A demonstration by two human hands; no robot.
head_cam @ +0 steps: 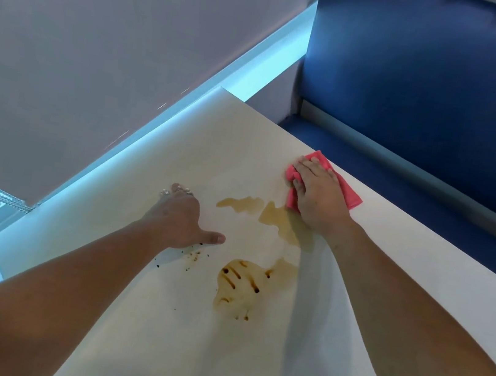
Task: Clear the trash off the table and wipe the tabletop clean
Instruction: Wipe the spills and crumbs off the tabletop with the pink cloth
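Forearms reach over the white table. By its edge along the grey wall, the left hand lies flat, fingers spread. At the far edge, the right hand presses flat on a pink cloth, just beside brown spills. A blue bench stands beyond.

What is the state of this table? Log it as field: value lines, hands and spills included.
left hand: flat on the table, fingers spread, holding nothing
right hand: pressing down on the pink cloth
pink cloth: near the table's far edge, beside the farthest spill
brown puddles: several patches between the arms, unwiped
dark specks: scattered by the left thumb
blue bench: beyond the table
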